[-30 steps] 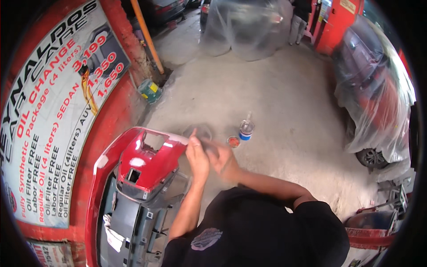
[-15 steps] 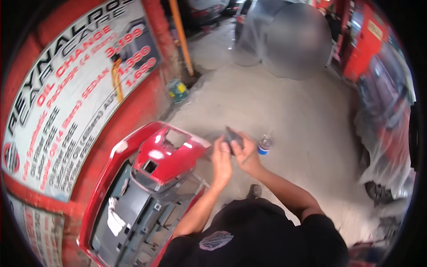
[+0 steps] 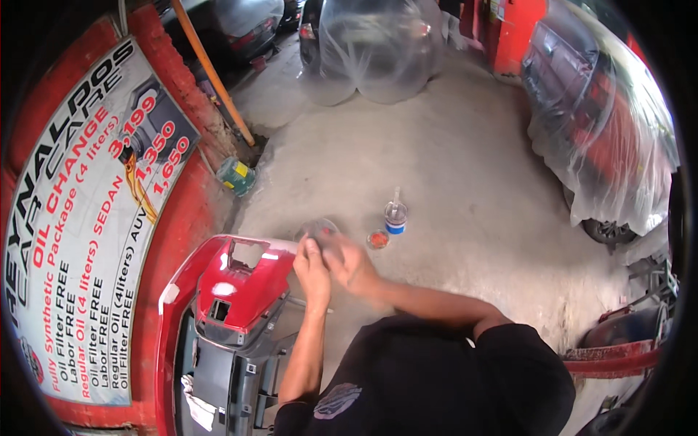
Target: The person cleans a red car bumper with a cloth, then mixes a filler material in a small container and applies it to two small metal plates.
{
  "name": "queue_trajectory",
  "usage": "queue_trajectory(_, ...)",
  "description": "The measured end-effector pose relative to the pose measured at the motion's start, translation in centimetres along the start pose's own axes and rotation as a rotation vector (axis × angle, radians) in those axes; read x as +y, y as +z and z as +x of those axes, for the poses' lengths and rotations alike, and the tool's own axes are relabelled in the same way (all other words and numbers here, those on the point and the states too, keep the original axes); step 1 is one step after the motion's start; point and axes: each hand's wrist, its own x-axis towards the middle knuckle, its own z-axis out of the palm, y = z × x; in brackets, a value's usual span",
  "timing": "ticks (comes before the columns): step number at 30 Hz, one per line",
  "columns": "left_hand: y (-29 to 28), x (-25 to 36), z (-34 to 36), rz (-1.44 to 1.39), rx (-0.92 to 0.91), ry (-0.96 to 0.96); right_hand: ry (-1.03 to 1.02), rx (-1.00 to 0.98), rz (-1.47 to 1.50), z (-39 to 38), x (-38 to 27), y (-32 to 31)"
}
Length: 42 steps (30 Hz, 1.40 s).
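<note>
My left hand (image 3: 314, 269) is closed, fingers pinched on something dark I cannot make out. Against it, my right hand (image 3: 349, 265) is smeared by motion, its fingers unclear. Both hands are just beside the upper right corner of a red car bumper (image 3: 240, 280), which has pale patches and dark inner plastic; a white cloth (image 3: 200, 403) lies on it. Partly hidden behind my hands is a round dark object (image 3: 309, 227). On the floor beyond stand a clear container with a blue band (image 3: 395, 221) and a small round tin with orange contents (image 3: 377, 240).
A large signboard (image 3: 87, 232) hangs on the red wall at left, near an orange pole (image 3: 211, 80) and green bucket (image 3: 236, 176). Plastic-covered cars stand at the back (image 3: 367, 54) and right (image 3: 596, 123). A red panel (image 3: 611, 360) lies lower right.
Half a second ago a dark flat piece showed between both hands; now it is mostly hidden and my right hand is blurred. The camera view has swung, shifting the scene.
</note>
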Motion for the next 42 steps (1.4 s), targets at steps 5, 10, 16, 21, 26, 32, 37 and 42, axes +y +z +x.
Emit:
queue_trajectory(5, 1.0, 0.5, -1.6, 0.199, -0.222, -0.002, 0.118, 0.044, -0.052, 3.8, 1.4, -3.9)
queue_trajectory(10, 0.8, 1.1, -0.4, -0.066, -0.115, -0.128, -0.069, -0.006, 0.057, -2.0, 0.1, -1.3)
queue_trajectory(16, 2.7, 0.5, -1.0, 0.065, -0.066, 0.062, 0.063, 0.003, -0.039, 1.0, -0.7, -3.3)
queue_trajectory(21, 2.2, 0.7, 1.0, -0.025, -0.090, 0.024, -0.096, 0.076, 0.036, -1.2, 0.0, -0.9)
queue_trajectory(26, 2.5, 0.0, 0.4, 0.111, -0.120, 0.016, 0.284, -0.055, -0.057, 2.8, 0.3, -3.3)
queue_trajectory(32, 2.3, 0.1, 1.1, 0.002, -0.100, -0.108, -0.120, 0.199, 0.043, 0.0, 2.7, -0.2)
queue_trajectory(37, 3.6, -2.1, 0.3, 0.235, -0.261, 0.122, 0.262, 0.130, -0.260, 4.4, 4.3, -5.7)
queue_trajectory(42, 4.2, -0.8, 1.9, 0.017, -0.083, 0.095, 0.020, 0.097, -0.084, -1.9, 3.4, -1.0)
